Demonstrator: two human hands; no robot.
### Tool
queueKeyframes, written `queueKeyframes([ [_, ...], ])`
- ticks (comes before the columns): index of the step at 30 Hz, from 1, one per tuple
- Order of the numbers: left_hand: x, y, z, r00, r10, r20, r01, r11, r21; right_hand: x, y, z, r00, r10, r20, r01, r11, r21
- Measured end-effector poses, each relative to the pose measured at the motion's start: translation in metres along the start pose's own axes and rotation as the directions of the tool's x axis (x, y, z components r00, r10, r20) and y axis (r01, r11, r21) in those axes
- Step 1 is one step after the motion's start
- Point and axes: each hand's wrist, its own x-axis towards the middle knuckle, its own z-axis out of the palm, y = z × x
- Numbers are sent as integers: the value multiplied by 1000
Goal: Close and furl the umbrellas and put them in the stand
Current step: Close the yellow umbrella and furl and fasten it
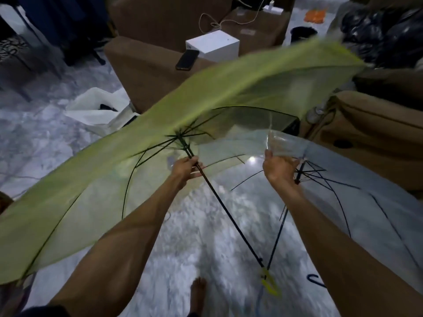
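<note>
No writing can be read anywhere. The white box [212, 45] at upper centre is plain, and the brown box [258, 33] behind it bears only a blurred patch.

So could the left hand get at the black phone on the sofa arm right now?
Probably not: the left hand grips the green umbrella's shaft, and its open canopy lies between hand and phone.

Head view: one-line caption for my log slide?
Two open umbrellas: left grip holds the green umbrella by its shaft, right grip clutches the clear umbrella by its canopy.
</note>
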Motion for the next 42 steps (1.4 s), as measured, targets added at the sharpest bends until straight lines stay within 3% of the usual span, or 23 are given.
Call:
queueKeyframes([
  [3,8,-11,-18,998,-11,-65,11,1000,3,6,7,6,992,-76,105,80,996,-32],
  [5,11,-18,-29,995,-31,-94,29,999,-20,5,7,12,989,-88,121,84,996,38],
  [11,0,-29,-62,986,-56,-155,49,998,-48,3,4,21,997,3,80,-36,911,412],
  [18,-18,-12,-81,990,-60,-126,55,998,-44,-9,-14,7,988,138,66,-150,799,583],
  [20,-24,-6,-79,991,-53,-120,49,998,-41,-13,-16,1,964,230,134,-251,620,743],
  [23,-29,1,-74,991,-44,-130,41,999,-23,-12,-18,-15,915,164,369,-380,44,924],
  [24,-34,2,-70,990,-43,-133,40,999,-25,-11,-15,-25,903,116,413,-407,-73,911],
  [28,-36,5,-65,992,-28,-121,24,999,-30,-8,-12,-53,895,-27,446,-428,-339,838],
  [32,-34,11,-60,996,-30,-88,25,998,-60,-6,7,-67,909,-46,414,-362,-577,732],
  [34,-34,14,-54,998,-31,-62,27,998,-65,-8,15,-68,921,-7,391,-326,-566,757],
  [35,-33,16,-51,998,-29,-52,26,998,-63,-7,19,-68,923,29,385,-322,-494,808],
  [39,-36,21,-39,1000,-19,-4,18,998,-59,-8,25,-56,891,338,302,-326,14,945],
  [40,-38,23,-35,1000,-17,0,17,998,-61,-12,25,-53,881,390,267,-328,97,940],
  [42,-44,28,-22,1000,-18,10,18,998,-63,-17,27,-45,875,420,240,-335,171,926],
])
